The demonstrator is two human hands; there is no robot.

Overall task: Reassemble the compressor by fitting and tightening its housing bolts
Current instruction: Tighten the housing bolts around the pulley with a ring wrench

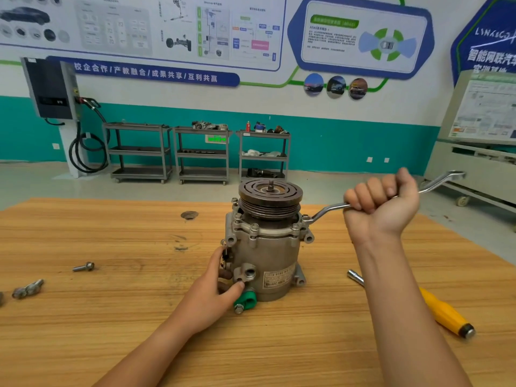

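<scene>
The compressor was dull cast metal, the wrench bright polished steel, the table matt grained wood, the driver handle glossy plastic.

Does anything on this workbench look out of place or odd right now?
Slightly: a loose bolt lies on the table far left of the compressor, while the right hand grips the wrench. It may be one not yet fitted.

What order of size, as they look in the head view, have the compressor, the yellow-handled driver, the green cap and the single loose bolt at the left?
1. compressor
2. yellow-handled driver, partly hidden by the right forearm
3. green cap and loose bolt: too alike to rank
</scene>
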